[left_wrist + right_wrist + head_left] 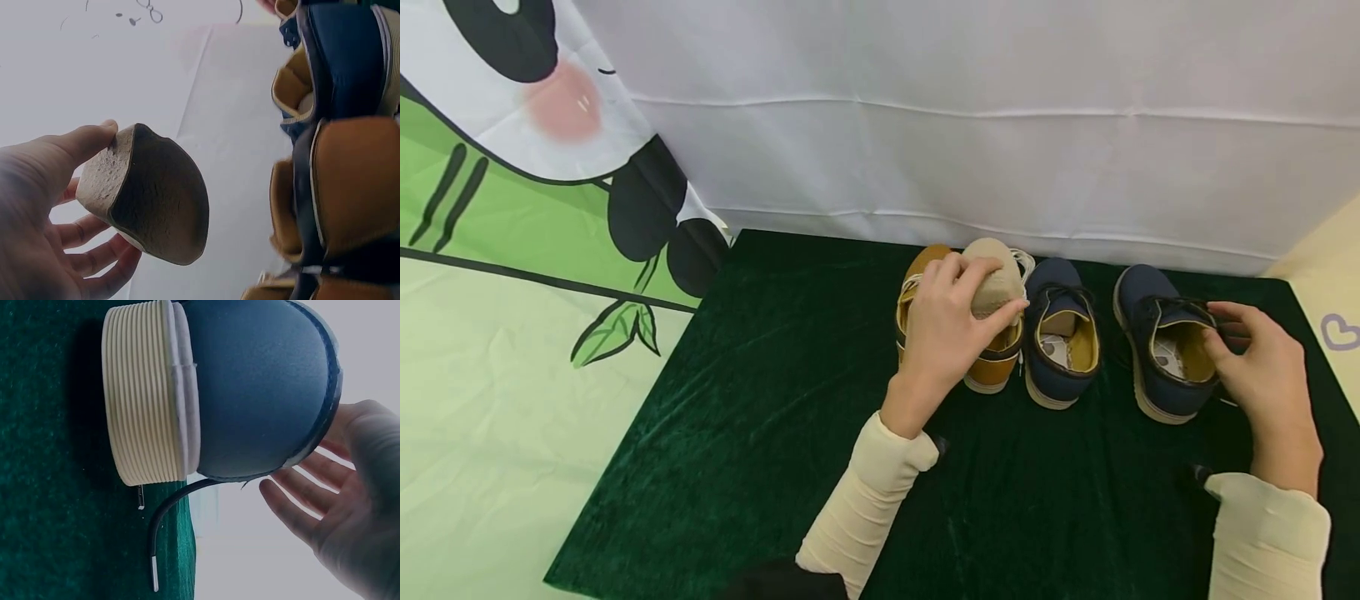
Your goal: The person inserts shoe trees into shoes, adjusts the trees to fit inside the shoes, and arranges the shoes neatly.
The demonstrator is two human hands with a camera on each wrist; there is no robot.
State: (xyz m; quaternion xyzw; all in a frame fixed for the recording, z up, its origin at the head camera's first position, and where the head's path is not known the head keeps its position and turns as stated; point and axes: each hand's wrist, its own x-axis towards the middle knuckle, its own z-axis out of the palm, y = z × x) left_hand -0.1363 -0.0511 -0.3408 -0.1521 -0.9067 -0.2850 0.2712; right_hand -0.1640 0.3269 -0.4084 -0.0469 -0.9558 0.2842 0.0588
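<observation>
My left hand (pixel 942 325) grips a beige, rough-surfaced toe-shaped shoe insert (pixel 996 279) above the tan shoes. In the left wrist view, the thumb lies on the near side of the insert (pixel 165 200) and the fingers curl beneath; its dark, hollow side shows. Two tan shoes (pixel 990 372) with white laces are partly hidden below that hand. Beside them stands a navy shoe (pixel 1055 275), with a second navy shoe (pixel 1142 287) farther right. My right hand (pixel 1262 358) pinches this second shoe's collar, thumb at the opening and fingers along the outer side.
The shoes stand in a row near the back edge of a dark green velvet cloth (pixel 760 417). Behind them rises a white fabric sheet (pixel 925 150). A printed cartoon backdrop (pixel 527 250) is on the left. A black lace (pixel 164 509) hangs by the right navy shoe.
</observation>
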